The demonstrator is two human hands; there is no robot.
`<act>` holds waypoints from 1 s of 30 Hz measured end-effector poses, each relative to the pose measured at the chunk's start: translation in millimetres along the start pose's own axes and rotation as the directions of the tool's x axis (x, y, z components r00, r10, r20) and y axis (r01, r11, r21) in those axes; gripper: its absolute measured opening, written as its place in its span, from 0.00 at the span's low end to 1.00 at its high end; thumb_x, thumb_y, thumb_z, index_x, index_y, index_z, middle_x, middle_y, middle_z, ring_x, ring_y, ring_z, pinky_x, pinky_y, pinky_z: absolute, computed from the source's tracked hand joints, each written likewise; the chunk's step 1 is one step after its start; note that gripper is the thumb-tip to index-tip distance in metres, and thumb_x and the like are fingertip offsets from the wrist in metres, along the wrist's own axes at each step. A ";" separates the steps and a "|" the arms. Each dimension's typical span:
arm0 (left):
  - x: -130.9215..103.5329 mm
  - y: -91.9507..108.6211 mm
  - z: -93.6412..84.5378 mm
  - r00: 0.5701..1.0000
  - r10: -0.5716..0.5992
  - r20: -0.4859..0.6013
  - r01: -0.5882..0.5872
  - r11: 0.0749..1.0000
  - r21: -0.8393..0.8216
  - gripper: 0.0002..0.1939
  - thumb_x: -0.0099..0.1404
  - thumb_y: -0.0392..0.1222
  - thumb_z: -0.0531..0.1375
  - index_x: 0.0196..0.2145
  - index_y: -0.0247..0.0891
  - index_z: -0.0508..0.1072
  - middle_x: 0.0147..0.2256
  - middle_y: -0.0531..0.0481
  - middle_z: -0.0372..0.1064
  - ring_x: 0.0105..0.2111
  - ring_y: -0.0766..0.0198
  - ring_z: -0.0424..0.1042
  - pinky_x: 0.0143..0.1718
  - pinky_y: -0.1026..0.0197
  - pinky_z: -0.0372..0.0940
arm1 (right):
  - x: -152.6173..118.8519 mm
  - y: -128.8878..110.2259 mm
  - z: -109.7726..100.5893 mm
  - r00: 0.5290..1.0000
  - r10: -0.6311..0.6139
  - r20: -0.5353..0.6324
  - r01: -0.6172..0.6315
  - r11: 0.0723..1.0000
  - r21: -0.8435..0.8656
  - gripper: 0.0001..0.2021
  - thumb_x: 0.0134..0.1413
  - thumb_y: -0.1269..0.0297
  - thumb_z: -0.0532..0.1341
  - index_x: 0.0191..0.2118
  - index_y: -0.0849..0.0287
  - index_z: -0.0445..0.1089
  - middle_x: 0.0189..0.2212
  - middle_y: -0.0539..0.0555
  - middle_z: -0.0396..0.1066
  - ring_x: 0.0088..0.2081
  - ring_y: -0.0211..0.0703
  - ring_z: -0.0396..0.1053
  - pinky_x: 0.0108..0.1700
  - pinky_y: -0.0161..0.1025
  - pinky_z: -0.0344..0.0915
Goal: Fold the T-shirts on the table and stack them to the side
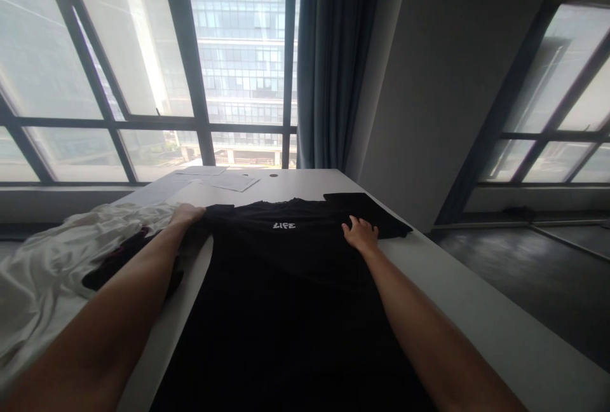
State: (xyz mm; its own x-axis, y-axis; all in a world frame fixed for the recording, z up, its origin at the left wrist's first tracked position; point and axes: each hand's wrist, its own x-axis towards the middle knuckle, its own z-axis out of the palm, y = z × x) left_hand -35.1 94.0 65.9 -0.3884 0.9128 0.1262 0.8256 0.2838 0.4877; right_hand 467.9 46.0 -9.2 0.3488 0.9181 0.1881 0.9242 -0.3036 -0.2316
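Observation:
A black T-shirt [290, 297] lies spread out on the white table, its neckline towards the window and small white lettering near the collar. My left hand [189, 213] is at the end of the left sleeve, its fingers closed on the black cloth. Over on the other side, my right hand [361, 233] rests on the shirt beside the right sleeve, fingers apart and lying on the fabric.
White cloth [42, 272] is heaped at the left, with a dark garment [117, 259] on it. Paper sheets [233, 181] lie at the far end of the white table [457, 291]. Beyond are windows, a blue-grey curtain [328, 62] and a pillar.

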 end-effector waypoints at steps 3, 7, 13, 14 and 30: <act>-3.2 0.3 0.4 0.981 -0.156 0.113 0.165 0.983 -0.079 0.11 0.61 0.44 0.59 0.30 0.31 0.73 0.29 0.39 0.74 0.35 0.48 0.77 0.33 0.57 0.70 | -1.5 0.2 -0.5 1.000 -0.010 -0.001 0.010 1.000 0.001 0.29 0.67 0.50 0.47 0.67 0.58 0.56 0.64 0.64 0.58 0.65 0.56 0.52 0.65 0.59 0.44; -6.6 11.3 -4.1 0.983 -0.160 0.093 0.173 0.973 -0.154 0.12 0.63 0.44 0.59 0.33 0.29 0.71 0.32 0.41 0.74 0.34 0.53 0.76 0.33 0.59 0.70 | -2.7 -0.1 -1.3 1.000 -0.011 0.007 0.011 1.000 -0.002 0.29 0.67 0.51 0.47 0.67 0.58 0.55 0.64 0.64 0.57 0.66 0.56 0.52 0.65 0.59 0.44; -11.5 49.8 -11.0 0.999 0.023 -0.046 -0.032 0.981 -0.190 0.12 0.60 0.41 0.63 0.39 0.31 0.76 0.44 0.38 0.75 0.48 0.47 0.72 0.45 0.54 0.68 | -3.7 -0.1 -2.1 1.000 -0.009 0.019 0.009 1.000 -0.016 0.29 0.67 0.51 0.47 0.68 0.58 0.54 0.65 0.64 0.55 0.66 0.56 0.51 0.65 0.58 0.44; -12.7 60.1 -8.5 0.997 0.066 -0.045 -0.074 0.975 -0.209 0.12 0.60 0.39 0.62 0.41 0.30 0.76 0.45 0.38 0.74 0.47 0.49 0.72 0.44 0.55 0.68 | -3.7 0.1 -2.0 1.000 -0.010 0.016 0.010 1.000 -0.018 0.29 0.67 0.51 0.47 0.68 0.58 0.54 0.65 0.64 0.55 0.66 0.56 0.51 0.65 0.58 0.44; -34.2 154.1 62.6 0.953 0.147 0.266 -0.036 0.924 -0.381 0.13 0.53 0.33 0.65 0.38 0.31 0.79 0.43 0.36 0.77 0.37 0.51 0.78 0.29 0.60 0.73 | -4.3 2.5 -1.6 0.999 -0.038 0.019 0.038 0.999 -0.019 0.28 0.66 0.52 0.47 0.67 0.58 0.56 0.65 0.64 0.56 0.66 0.56 0.51 0.65 0.57 0.45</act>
State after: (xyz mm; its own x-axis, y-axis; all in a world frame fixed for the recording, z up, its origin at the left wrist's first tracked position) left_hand 131.0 124.9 82.6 -0.1397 0.9895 -0.0378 0.6209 0.1173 0.7751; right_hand 468.9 40.9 -9.0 0.3107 0.9335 0.1790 0.9397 -0.2733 -0.2057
